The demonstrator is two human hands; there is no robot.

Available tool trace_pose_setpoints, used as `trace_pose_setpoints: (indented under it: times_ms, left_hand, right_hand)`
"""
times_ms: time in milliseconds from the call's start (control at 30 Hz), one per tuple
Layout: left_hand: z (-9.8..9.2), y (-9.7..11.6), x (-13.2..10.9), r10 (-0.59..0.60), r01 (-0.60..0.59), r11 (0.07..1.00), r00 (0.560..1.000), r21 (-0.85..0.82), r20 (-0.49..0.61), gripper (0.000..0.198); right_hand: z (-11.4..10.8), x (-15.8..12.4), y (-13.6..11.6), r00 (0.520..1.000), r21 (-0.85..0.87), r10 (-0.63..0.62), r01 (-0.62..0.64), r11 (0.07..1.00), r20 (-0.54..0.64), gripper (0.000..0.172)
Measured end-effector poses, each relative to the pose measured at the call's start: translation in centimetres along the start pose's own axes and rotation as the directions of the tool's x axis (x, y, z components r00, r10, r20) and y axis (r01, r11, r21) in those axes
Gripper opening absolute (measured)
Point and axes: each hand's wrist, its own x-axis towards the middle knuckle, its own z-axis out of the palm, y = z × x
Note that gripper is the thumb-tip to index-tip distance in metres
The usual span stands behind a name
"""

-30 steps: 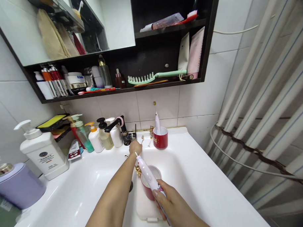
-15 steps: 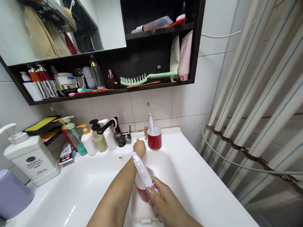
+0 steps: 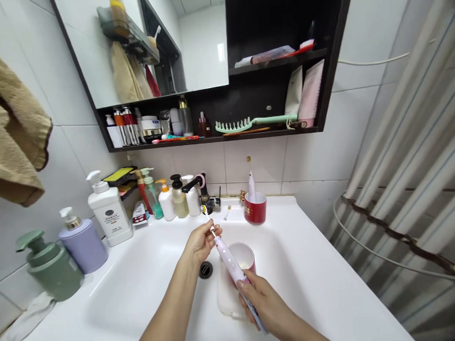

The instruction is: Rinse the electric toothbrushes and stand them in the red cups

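Note:
My right hand (image 3: 260, 296) is wrapped around the pale pink handle of an electric toothbrush (image 3: 230, 260), tilted up and to the left over the sink. Between the fingertips of my left hand (image 3: 200, 241) is a small brush head (image 3: 205, 213) with yellow and blue bristles, lined up with the top of the handle. Whether it is fully seated on the shaft I cannot tell. Just behind the handle, a red cup (image 3: 249, 259) stands on a whitish tray (image 3: 225, 302) in the basin. A second brush head (image 3: 228, 213) lies on the sink's back ledge.
Another red cup (image 3: 256, 210) holding a similar pink toothbrush handle (image 3: 252, 187) stands on the back ledge, right of the black faucet (image 3: 204, 191). Several pump bottles (image 3: 167, 200) line the left side. A dark shelf (image 3: 211, 139) with toiletries overhangs the sink (image 3: 142, 283).
My left hand has come back from the rear ledge with a brush head and now meets the handle's tip. The view has swung left, showing more bottles and a towel.

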Motion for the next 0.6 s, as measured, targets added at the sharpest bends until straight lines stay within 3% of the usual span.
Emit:
trace_pose_setpoints:
  times_ms: [300, 433, 600]
  left_hand:
    - [-0.1, -1.0, 0.4, 0.062, -0.063, 0.998, 0.997, 0.006, 0.053, 0.013]
    - [0.5, -1.6, 0.2, 0.114, -0.114, 0.993, 0.993, 0.041, 0.012, 0.012]
    - [1.0, -2.2, 0.0, 0.075, -0.073, 0.994, 0.997, 0.085, -0.022, 0.012]
  right_hand:
    - [0.1, 0.1, -0.1, 1.0, 0.042, 0.014, -0.014, 0.999, -0.012, 0.025]
    - [0.4, 0.2, 0.2, 0.999, 0.062, 0.022, -0.019, 0.998, -0.046, 0.027]
    - [0.5, 0.2, 0.1, 0.997, 0.077, 0.035, -0.029, 0.997, -0.075, 0.028]
